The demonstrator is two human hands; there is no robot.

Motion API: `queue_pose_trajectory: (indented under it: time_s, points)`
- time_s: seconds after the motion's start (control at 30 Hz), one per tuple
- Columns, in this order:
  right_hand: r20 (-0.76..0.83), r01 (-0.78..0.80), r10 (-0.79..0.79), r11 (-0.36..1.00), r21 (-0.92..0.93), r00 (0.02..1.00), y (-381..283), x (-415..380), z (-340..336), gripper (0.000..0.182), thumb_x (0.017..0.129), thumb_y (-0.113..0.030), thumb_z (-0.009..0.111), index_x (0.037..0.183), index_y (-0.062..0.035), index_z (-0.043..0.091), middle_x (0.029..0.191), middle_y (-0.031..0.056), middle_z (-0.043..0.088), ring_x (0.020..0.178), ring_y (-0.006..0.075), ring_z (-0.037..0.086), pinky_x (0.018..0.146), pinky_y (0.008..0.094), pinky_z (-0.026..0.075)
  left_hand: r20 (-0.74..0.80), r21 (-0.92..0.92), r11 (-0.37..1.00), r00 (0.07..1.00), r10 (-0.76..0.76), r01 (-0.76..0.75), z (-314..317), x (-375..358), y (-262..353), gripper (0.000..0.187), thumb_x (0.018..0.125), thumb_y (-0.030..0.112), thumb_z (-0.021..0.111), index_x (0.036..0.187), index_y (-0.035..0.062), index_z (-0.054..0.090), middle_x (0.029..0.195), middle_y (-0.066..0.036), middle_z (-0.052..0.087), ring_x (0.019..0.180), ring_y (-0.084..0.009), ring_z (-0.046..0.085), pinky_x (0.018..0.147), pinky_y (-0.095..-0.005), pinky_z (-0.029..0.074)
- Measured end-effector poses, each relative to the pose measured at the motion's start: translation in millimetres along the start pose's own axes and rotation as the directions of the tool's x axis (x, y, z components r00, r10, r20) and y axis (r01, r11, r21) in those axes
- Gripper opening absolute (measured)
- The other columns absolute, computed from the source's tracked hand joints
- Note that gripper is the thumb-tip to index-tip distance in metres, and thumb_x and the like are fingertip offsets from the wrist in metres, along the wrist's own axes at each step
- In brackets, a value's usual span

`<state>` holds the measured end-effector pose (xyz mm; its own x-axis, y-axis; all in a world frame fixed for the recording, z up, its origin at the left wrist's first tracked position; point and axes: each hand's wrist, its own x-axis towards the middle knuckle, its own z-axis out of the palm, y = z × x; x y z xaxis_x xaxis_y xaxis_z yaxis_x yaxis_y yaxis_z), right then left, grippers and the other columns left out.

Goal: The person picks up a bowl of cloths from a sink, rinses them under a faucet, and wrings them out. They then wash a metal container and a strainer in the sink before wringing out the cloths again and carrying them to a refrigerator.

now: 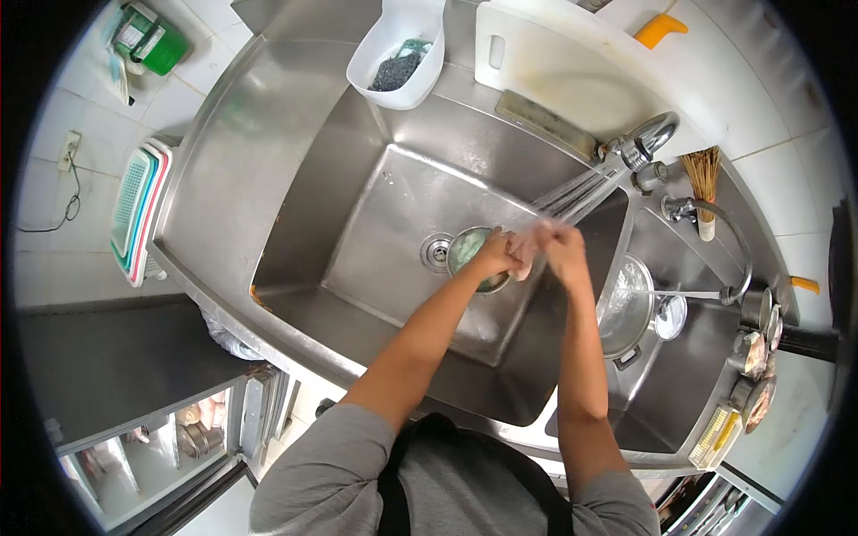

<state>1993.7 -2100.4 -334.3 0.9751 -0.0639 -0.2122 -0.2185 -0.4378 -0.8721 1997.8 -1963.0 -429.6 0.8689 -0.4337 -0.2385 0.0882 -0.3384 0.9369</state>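
Note:
Both hands are over the large steel sink basin (407, 304). My left hand (494, 255) is closed on one side of a pale pinkish, limp-looking piece (525, 250), too blurred for me to name. My right hand (563, 250) grips its other side and is slightly smeared by motion. Water runs from the chrome faucet (636, 154) down onto the hands. Partly hidden under my left hand is a round metal bowl (454, 252) with something whitish green in it. The bowl stands beside the drain (436, 254).
A white container (366, 71) with a dark scouring pad stands behind the basin, near a white cutting board (572, 62). In the right basin sits a large pot (617, 330) under a second faucet (746, 259). Stacked baskets (134, 210) lean at left, above an open fridge drawer (161, 464).

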Motion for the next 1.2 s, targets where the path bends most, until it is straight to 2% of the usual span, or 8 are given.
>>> queue_pose_trajectory:
  time_s: [0.27,0.33,0.47,0.53,0.67,0.8,0.87,1.2]
  points:
    - [-0.047,-0.475,0.53,0.792,0.382,0.847,52.0,-9.0,3.4,0.033,0.084,-0.025,0.038,0.102,-0.0011,0.05,0.092,0.0097,0.058,0.079,0.0233,0.057,0.069,0.0338,0.047,-0.208,0.056,0.993,0.972,0.111,-0.102,6.0,6.2,32.2,0.037,0.062,0.004,0.061,0.097,0.0017,0.048,0.087,-0.015,0.059,0.08,-0.0228,0.058,0.068,-0.0332,0.046]
    - [0.534,-0.598,0.397,0.05,0.8,0.747,72.7,5.6,25.5,0.037,0.086,-0.03,0.037,0.109,-0.0025,0.045,0.104,0.0127,0.053,0.09,0.0249,0.056,0.077,0.04,0.047,-0.078,0.147,0.979,0.985,0.154,-0.141,1.7,3.2,46.4,0.038,0.063,0.003,0.058,0.099,0.0033,0.045,0.088,-0.014,0.059,0.079,-0.0202,0.058,0.067,-0.0306,0.046]
    - [0.469,-0.503,0.252,0.089,0.86,0.846,83.2,15.7,44.5,0.035,0.087,-0.03,0.036,0.108,-0.0033,0.047,0.102,0.013,0.055,0.089,0.0246,0.056,0.077,0.0391,0.047,0.042,-0.412,0.911,0.999,0.02,-0.001,-9.6,10.8,20.2,0.042,0.064,0.007,0.058,0.104,0.0089,0.046,0.088,-0.009,0.058,0.08,-0.0247,0.058,0.071,-0.0341,0.046]
    - [0.384,-0.454,0.32,0.182,0.873,0.866,42.2,10.5,43.6,0.034,0.089,-0.027,0.034,0.109,-0.0032,0.047,0.101,0.0128,0.055,0.089,0.0241,0.057,0.075,0.0385,0.048,0.016,-0.954,0.288,0.975,-0.221,0.081,-13.5,9.5,16.8,0.033,0.074,0.023,0.055,0.103,0.009,0.049,0.087,-0.008,0.058,0.079,-0.0224,0.057,0.073,-0.0339,0.046]
    - [0.091,-0.345,0.343,0.815,0.466,0.935,46.3,9.2,49.8,0.04,0.087,-0.029,0.042,0.113,-0.0001,0.044,0.105,0.0128,0.053,0.09,0.0252,0.056,0.075,0.0377,0.048,0.14,-0.97,0.167,0.969,-0.206,0.176,-0.6,17.5,20.9,0.037,0.083,0.038,0.047,0.093,0.0027,0.052,0.087,-0.008,0.058,0.079,-0.0214,0.058,0.072,-0.0355,0.046]
    - [-0.127,-0.235,0.302,0.894,0.381,0.945,43.1,-2.6,33.4,0.052,0.083,-0.041,0.048,0.114,0.0001,0.043,0.109,0.0138,0.051,0.091,0.0273,0.056,0.076,0.0392,0.048,-0.104,-0.836,0.532,0.911,-0.398,0.137,-5.0,28.4,27.8,0.038,0.083,0.036,0.051,0.09,-0.0009,0.052,0.081,-0.01,0.057,0.073,-0.0211,0.058,0.063,-0.0345,0.049]
    - [0.581,-0.6,0.154,0.26,0.757,0.8,27.1,-11.1,14.3,0.062,0.077,-0.046,0.056,0.115,0.0,0.041,0.111,0.0165,0.048,0.089,0.0288,0.056,0.074,0.041,0.049,0.042,-0.752,0.598,0.925,-0.377,0.278,-18.0,23.9,49.0,0.039,0.081,0.036,0.054,0.091,-0.0013,0.053,0.081,-0.01,0.057,0.074,-0.0199,0.057,0.062,-0.034,0.049]
    - [0.707,-0.749,-0.267,-0.101,0.655,0.655,59.6,-2.9,27.8,0.061,0.073,-0.027,0.065,0.115,0.0047,0.035,0.085,0.0105,0.05,0.054,0.0062,0.043,0.04,0.0142,0.043,0.49,-0.143,0.957,0.858,-0.154,0.254,-52.8,22.4,95.0,0.046,0.072,0.028,0.066,0.105,-0.0002,0.05,0.103,-0.011,0.053,0.092,-0.0163,0.051,0.076,-0.0301,0.044]
